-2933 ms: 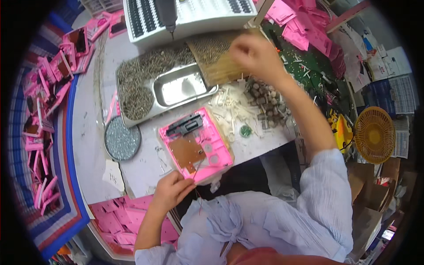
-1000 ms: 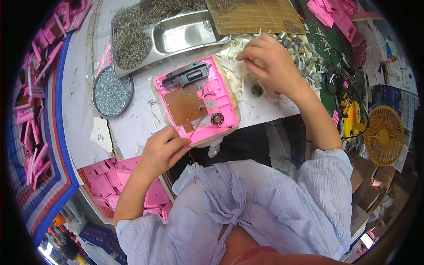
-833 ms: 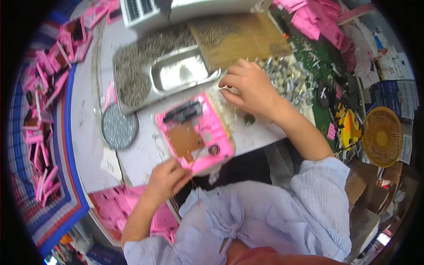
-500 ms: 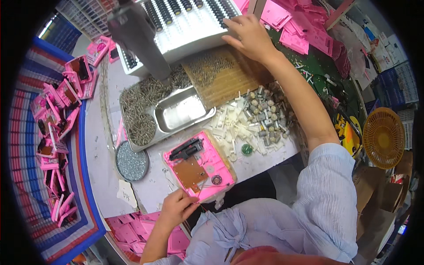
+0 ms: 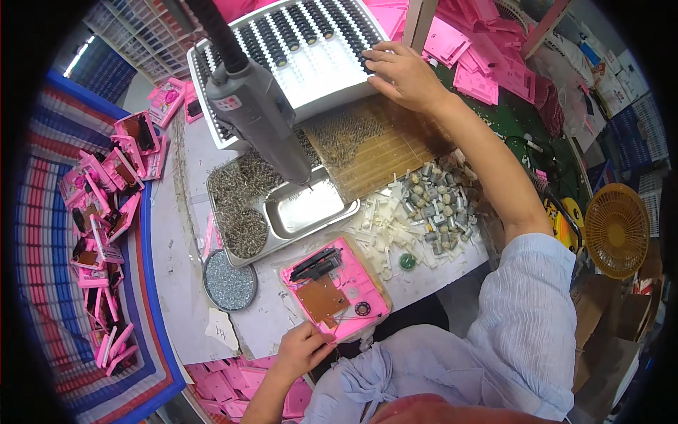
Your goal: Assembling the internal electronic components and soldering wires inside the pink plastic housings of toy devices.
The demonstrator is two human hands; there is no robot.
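Note:
A pink plastic housing (image 5: 337,291) lies open on the table's near edge, with a brown circuit board (image 5: 321,297), a black part and a small round ring inside. My left hand (image 5: 302,351) grips its near corner. My right hand (image 5: 402,73) is stretched far forward, with its fingertips resting on the right edge of a white rack (image 5: 304,53) holding rows of dark pieces. Nothing shows between those fingers. A grey electric screwdriver (image 5: 258,106) hangs tip-down over the metal tray (image 5: 311,208).
The tray holds heaps of screws (image 5: 240,205); a round dish of screws (image 5: 229,280) sits beside it. A bamboo mat (image 5: 378,145), small motors (image 5: 438,201) and white plastic parts (image 5: 378,230) lie to the right. Pink housings (image 5: 106,205) are stacked at the left, with a yellow fan (image 5: 621,230) at the right.
My right hand left the parts pile beside the housing and reached up to the far white rack. A round ring now sits in the housing. My left hand stayed on its near edge.

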